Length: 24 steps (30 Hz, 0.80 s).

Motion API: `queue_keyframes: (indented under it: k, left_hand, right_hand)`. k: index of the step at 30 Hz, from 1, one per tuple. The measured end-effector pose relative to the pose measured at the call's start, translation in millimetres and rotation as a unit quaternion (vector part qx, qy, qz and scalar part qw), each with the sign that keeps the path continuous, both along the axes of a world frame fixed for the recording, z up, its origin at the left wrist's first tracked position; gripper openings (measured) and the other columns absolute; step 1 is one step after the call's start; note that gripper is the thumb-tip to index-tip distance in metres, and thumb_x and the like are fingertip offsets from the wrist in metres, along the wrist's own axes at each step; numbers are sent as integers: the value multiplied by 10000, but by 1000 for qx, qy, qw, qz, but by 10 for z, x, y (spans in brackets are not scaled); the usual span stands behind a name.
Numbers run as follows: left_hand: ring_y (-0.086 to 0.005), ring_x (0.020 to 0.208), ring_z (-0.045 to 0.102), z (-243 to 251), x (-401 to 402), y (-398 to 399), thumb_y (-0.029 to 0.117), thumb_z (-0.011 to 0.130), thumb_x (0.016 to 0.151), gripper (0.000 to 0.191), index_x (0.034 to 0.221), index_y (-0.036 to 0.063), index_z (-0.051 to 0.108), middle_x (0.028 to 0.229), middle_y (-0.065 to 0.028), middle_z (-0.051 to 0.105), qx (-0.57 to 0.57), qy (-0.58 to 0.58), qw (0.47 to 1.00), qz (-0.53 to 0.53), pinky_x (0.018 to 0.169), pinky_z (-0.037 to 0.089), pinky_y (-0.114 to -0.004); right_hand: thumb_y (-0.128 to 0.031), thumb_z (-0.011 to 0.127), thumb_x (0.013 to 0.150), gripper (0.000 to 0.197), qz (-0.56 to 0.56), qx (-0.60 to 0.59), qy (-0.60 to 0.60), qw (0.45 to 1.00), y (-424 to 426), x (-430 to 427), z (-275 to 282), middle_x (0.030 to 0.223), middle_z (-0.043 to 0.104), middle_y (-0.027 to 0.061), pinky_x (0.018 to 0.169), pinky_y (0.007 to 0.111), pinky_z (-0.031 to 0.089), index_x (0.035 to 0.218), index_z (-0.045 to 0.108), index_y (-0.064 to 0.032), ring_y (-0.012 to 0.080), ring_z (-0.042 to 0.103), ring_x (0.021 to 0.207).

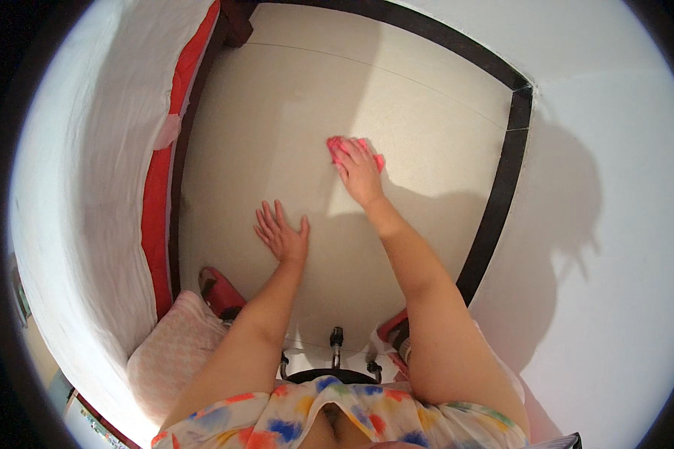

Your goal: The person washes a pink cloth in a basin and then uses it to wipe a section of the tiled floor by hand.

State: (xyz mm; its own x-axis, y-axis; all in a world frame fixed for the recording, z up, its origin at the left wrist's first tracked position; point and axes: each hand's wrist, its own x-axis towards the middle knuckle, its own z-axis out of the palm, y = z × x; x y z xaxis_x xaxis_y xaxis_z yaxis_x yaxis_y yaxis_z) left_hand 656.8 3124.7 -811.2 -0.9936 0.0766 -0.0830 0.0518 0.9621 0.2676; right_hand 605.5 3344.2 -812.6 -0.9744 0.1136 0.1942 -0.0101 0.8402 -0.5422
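My right hand [360, 173] lies over a crumpled pink cloth [337, 147], pressing it against the beige tiled floor [427, 129]. Folds of the cloth stick out around the fingers on both sides. Lower and to the left, my left hand [283, 236] rests palm down on the floor with its fingers spread and nothing in it. The underside of the right palm is hidden.
A bed with a white sheet [109, 168] and red edge [157, 224] runs along the left. Black skirting [497, 202] borders the white wall [612, 140] at right. Red slippers [222, 292] are on my feet. Below me is a low black seat [334, 375] with casters.
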Motion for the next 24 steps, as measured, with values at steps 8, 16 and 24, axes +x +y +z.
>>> queue_keyframes:
  k: [8, 16, 24]
  left_hand:
    - [-348, 1355, 141, -58, -32, -3, 418, 590, 806, 717, 1382, 114, 289, 1461, -132, 197, 13, 5, 1000, -12, 1060, 121, -565]
    - [-315, 1372, 81, -141, -64, -59, 472, 562, 806, 745, 1397, 129, 267, 1481, -103, 146, -5, 22, 1000, -4, 1082, 65, -542]
    - [-299, 1379, 28, -152, -36, 69, 514, 547, 801, 804, 1422, 133, 206, 1493, -93, 96, -31, -16, 999, -3, 1088, 19, -525]
  right_hand:
    - [-100, 589, 750, 313, 42, -47, 6, 998, -461, 681, -74, 1200, 527, 115, 1039, 428, 301, 1060, 588, -52, 292, 443, 1176]
    - [55, 463, 801, 335, -323, -720, -6, 614, -175, 881, 217, 1171, 554, 37, 922, 327, 399, 1104, 570, -39, 172, 543, 983]
    - [-111, 448, 878, 279, -433, -417, 225, 767, 1565, 1866, -110, 1165, 549, 18, 861, 285, 385, 1137, 525, -38, 161, 540, 960]
